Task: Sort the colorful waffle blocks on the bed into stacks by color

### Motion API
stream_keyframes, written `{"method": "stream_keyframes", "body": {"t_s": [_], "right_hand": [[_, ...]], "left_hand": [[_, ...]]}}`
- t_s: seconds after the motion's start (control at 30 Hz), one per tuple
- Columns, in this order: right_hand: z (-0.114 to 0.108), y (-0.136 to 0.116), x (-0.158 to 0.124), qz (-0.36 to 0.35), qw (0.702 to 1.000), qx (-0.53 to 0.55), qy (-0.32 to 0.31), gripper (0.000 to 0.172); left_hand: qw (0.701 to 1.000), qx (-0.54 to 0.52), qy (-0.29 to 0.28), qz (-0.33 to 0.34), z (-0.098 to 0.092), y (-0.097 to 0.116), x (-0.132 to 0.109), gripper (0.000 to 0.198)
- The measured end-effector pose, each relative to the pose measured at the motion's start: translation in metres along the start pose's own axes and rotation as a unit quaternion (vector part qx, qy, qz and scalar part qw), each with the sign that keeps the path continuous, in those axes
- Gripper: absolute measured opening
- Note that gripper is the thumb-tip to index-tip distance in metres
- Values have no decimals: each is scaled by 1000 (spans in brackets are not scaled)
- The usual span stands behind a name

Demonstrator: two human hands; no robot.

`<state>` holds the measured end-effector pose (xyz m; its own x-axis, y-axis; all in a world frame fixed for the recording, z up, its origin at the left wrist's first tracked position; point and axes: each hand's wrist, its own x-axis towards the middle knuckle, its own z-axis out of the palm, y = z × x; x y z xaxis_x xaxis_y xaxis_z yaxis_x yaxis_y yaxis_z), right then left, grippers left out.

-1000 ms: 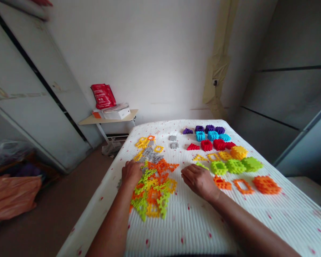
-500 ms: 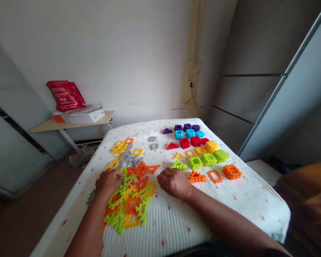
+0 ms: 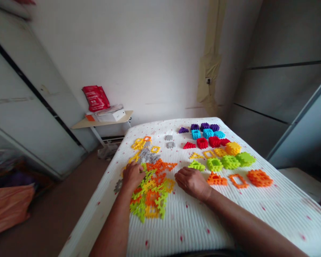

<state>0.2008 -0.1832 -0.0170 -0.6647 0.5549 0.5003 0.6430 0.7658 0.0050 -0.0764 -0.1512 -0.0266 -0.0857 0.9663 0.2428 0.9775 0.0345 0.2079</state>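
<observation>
A person's left hand [image 3: 132, 175] rests knuckles-up on the far-left edge of a loose pile of plastic pieces [image 3: 149, 185], green, yellow, orange and grey, fingers curled into it; whether it grips a piece cannot be told. The right hand [image 3: 191, 182] lies loosely curled and empty on the white mattress [image 3: 203, 228] just right of the pile. Beyond it, sorted rows of pieces [image 3: 219, 150] run purple, blue, red, yellow, green, orange.

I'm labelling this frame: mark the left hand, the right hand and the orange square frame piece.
left hand [image 3: 132, 175], head view, on its back.
right hand [image 3: 191, 181], head view, on its back.
orange square frame piece [image 3: 238, 181], head view, on its near rim.
</observation>
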Motion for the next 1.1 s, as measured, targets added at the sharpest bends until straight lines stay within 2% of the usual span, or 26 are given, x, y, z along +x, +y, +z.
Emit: {"method": "stream_keyframes", "body": {"t_s": [0.37,0.53,0.63,0.8,1.1], "right_hand": [[0,0,-1,0,1000,3,2,27],[1,0,-1,1,1000,2,-5,28],[1,0,-1,2,1000,2,-6,29],[0,-1,0,1,1000,3,-3,29],[-1,-1,-1,1,1000,1,-14,28]], "left_hand": [[990,-104,79,61,4,-6,4,10],[971,-204,109,61,4,-7,4,8],[968,-219,109,56,5,-7,3,9],[952,-262,146,53,7,-7,2,6],[914,-385,123,10,10,-9,1,8]]}}
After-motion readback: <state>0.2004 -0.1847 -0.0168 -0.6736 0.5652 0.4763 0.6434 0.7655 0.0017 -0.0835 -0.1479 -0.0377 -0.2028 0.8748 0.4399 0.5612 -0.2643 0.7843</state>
